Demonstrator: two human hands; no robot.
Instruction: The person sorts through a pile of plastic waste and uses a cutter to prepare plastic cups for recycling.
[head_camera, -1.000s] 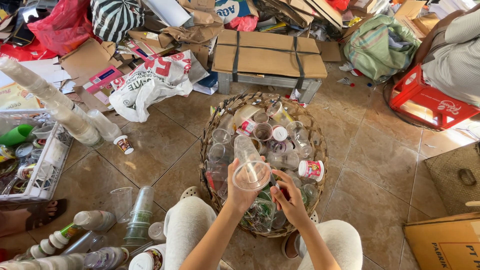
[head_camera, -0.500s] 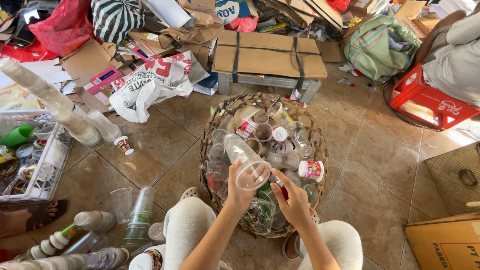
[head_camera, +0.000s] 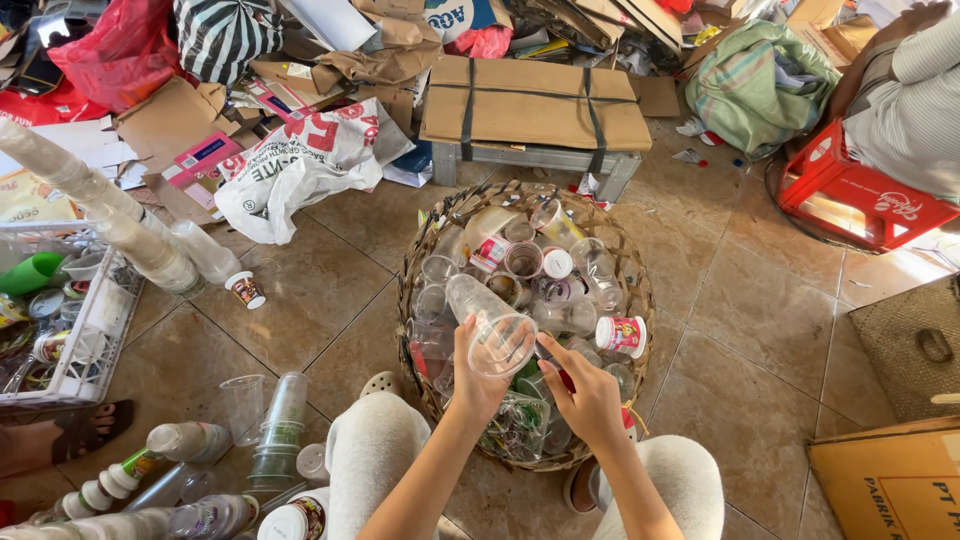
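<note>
At the far left a white wire crate (head_camera: 95, 330) sits on the tiled floor (head_camera: 300, 300), with a long stack of nested clear cups (head_camera: 110, 215) leaning across its top corner. Just right of that stack a small printed cup (head_camera: 246, 289) stands on the tiles, and nearer the person a short stack of clear cups (head_camera: 280, 425) rises beside a cluster of plastic bottles (head_camera: 180, 440). Behind these lies a crumpled white plastic bag (head_camera: 300, 165) among flattened cardboard.

In the middle stands a round woven basket (head_camera: 415, 300), filled with clear plastic cups and bottles. The left hand (head_camera: 478, 375) is closed around a clear plastic cup (head_camera: 490, 325), held tilted over the near part of the basket with its open mouth turned toward the camera. Just right of it, the right hand (head_camera: 590, 395) is open and holds nothing, its index finger stretched toward the cup's rim; whether it touches cannot be told. A small white and red pot (head_camera: 620, 335) lies in the basket beside that hand.

Behind the basket is a low bench covered with strapped cardboard (head_camera: 535, 100). To the right are a green bag (head_camera: 765, 85) and a red plastic crate (head_camera: 860, 195)
</note>
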